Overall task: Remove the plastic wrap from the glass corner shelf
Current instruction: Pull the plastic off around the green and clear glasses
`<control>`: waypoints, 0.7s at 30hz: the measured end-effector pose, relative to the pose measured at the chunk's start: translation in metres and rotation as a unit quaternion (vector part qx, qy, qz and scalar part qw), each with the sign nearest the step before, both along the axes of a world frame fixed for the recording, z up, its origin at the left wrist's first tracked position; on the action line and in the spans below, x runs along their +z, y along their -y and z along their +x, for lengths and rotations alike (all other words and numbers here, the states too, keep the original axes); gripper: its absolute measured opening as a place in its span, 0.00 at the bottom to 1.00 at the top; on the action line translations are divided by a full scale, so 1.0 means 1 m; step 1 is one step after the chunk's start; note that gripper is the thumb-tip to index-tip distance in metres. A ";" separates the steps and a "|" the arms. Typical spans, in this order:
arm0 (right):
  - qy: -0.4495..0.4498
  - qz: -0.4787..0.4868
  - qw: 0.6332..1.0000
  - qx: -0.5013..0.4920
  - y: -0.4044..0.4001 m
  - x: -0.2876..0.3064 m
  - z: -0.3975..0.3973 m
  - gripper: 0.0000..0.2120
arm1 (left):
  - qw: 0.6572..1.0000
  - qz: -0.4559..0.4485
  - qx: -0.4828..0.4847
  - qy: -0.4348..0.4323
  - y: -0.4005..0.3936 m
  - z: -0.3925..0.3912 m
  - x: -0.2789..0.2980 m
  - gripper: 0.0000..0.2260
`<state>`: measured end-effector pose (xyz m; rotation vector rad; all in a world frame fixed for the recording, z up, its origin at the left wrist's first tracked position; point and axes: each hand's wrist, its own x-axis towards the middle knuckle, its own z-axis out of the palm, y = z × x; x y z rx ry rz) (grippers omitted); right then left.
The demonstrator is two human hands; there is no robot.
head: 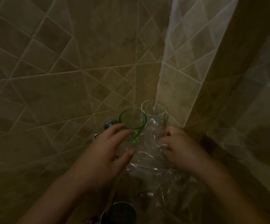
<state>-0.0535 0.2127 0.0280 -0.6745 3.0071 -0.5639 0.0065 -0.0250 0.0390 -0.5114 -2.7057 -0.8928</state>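
- The plastic wrap [148, 160] is being worked between the two hands, crinkled and shiny over the glass shelf [161, 171], which is tucked into the tiled corner [159, 81].
- The right hand [177, 149] is being curled onto the wrap; its fingers [165, 140] are being bent inward, seemingly pinching a fold, though the dim light is making the exact contact hard to confirm.
- The left hand [108, 147] is being held loose, fingers spread, with nothing gripped; its fingertips [127, 132] are being brought right against the side of the green glass [133, 123].
- A clear glass [153, 112] is being seen just beyond the right fingers, beside the green one, and both are apparently standing on the wrapped shelf.
- The step in hand is being judged as the loosening stage: the wrap is being lifted at the near edge, not yet pulled free.
- Next, the two glasses are likely needing to be steadied or lifted off by the left fingers, so the sheet can be drawn toward the body without either being tipped.
- A chrome fitting [110, 124] is being glimpsed just past the left fingertips.
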 end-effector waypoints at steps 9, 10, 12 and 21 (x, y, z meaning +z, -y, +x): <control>-0.108 0.104 0.989 -0.014 0.009 0.001 -0.020 0.18 | 0.981 -0.176 -0.012 -0.086 -0.005 -0.047 -0.029 0.28; -0.111 0.111 0.988 -0.001 0.010 0.002 -0.024 0.19 | 0.981 -0.172 -0.022 -0.088 -0.003 -0.049 -0.028 0.29; -0.105 0.120 0.987 0.021 0.011 0.002 -0.030 0.20 | 0.980 -0.173 -0.029 -0.093 0.000 -0.054 -0.026 0.31; -0.101 0.113 0.988 0.012 0.018 -0.008 -0.043 0.19 | 0.981 -0.171 -0.024 -0.090 0.005 -0.079 -0.028 0.35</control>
